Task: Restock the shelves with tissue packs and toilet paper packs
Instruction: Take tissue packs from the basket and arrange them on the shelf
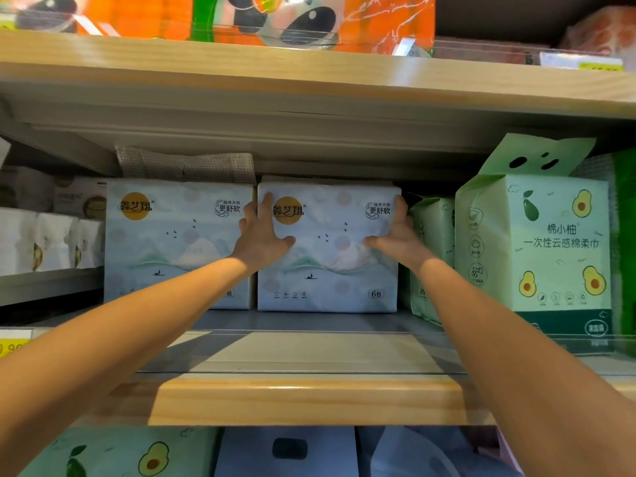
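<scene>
Tissue pack [330, 277], white with a gold roundel and a faint mountain scene, stands upright well back on the shelf [303, 397], and its lower edge appears to rest on the grey shelf floor. Both bare arms reach in to it from the front.

The left hand [261, 235] takes its left edge. The thumb is spread across the front, one finger lies straight up along the corner, and the rest go into the gap beside the twin pack [172, 249]. The right hand [395, 235] mirrors it, with the thumb on the front and the fingers wrapped round the right edge. Between them the pack is clamped from both sides.

The twin pack stands just beside it on the left, nearly touching, with a perforated flap [186, 166] folded on top. A small green pack [432, 235] sits close on the right, set back, and a tall avocado pack [550, 242] stands nearer the front beyond it. More white packs [41, 242] sit far left, above a yellow price tag [10, 344].

Orange panda packs [309, 22] line the upper shelf [309, 74]. Below the wooden lip, another avocado-print pack [120, 456] and a pale blue pack [285, 452] show.
</scene>
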Demonstrator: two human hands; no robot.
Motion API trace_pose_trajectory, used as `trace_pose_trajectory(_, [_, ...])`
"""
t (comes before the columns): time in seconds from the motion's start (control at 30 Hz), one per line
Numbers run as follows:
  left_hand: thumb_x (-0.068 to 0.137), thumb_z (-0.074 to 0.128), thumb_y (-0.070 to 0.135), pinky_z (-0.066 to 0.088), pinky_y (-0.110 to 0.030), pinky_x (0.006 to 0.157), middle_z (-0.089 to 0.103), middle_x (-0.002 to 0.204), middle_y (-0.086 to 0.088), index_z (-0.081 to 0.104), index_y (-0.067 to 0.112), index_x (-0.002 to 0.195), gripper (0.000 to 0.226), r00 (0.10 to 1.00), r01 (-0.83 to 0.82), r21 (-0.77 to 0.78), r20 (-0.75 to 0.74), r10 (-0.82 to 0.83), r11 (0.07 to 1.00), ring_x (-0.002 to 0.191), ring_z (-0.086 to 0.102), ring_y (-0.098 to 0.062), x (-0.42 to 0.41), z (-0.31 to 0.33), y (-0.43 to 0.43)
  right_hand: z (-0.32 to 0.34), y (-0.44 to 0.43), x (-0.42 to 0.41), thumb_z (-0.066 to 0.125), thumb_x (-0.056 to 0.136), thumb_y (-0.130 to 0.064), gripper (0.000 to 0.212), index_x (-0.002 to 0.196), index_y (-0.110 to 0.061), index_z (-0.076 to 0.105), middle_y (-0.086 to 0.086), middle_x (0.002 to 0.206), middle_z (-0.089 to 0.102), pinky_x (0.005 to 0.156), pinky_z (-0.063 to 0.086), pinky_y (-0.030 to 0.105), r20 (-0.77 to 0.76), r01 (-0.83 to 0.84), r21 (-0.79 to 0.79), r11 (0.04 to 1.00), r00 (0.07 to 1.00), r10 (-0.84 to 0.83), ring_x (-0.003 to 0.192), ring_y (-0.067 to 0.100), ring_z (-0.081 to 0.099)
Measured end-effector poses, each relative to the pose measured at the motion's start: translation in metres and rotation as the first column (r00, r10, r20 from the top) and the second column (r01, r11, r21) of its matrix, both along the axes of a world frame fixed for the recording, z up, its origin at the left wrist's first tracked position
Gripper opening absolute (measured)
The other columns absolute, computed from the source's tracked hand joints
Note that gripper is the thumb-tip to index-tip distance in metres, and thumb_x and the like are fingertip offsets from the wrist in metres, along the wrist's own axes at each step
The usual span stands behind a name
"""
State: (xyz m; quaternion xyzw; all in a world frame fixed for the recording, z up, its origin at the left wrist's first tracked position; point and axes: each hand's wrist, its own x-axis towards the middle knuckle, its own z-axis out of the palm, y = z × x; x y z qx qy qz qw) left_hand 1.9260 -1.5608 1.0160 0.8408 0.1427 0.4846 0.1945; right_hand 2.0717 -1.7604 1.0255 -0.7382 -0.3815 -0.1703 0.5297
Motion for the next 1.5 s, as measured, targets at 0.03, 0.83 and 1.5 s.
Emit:
trace_pose_trajectory(0.03, [0.085,0.068,0.027,0.031,-0.042,0.104,0.013,0.149,-0.011,0.007,0.024,0.151,0.090,1.000,0.002,0.002,0.004,-0.002,1.000,0.136,0.019,-0.035,0.000,0.000,-0.001,0.000,0.000,0.000,0.068,0.083,-0.010,0.101,0.152,-0.019,-0.005,0.012,0.151,0.017,0.094,0.023,0.018,0.008,-0.002,0.014,1.000,1.000,0.002,0.138,0.025,0.028])
trace_pose_trajectory(0.83, [0.084,0.067,0.027,0.038,-0.044,0.092,0.015,0.148,-0.013,0.006,0.032,0.150,0.090,0.996,-0.027,0.041,0.080,0.024,0.999,0.134,0.024,-0.039,-0.005,0.001,-0.006,0.002,-0.002,-0.003,0.069,0.077,-0.006,0.090,0.145,-0.017,0.010,0.015,0.144,0.031,0.111,0.035,0.042,0.097,-0.006,0.162,0.987,0.995,-0.010,0.129,0.028,0.040])
trace_pose_trajectory(1.5, [0.084,0.066,0.034,0.041,-0.049,0.094,0.010,0.153,-0.015,0.008,0.031,0.150,0.088,0.993,-0.075,0.065,0.101,0.068,0.995,0.137,0.024,-0.041,-0.009,0.005,-0.016,0.003,-0.007,-0.006,0.067,0.081,-0.005,0.098,0.150,-0.020,0.000,0.011,0.152,0.020,0.113,0.029,0.032,0.113,-0.033,0.201,0.979,0.994,0.010,0.137,0.024,0.033])
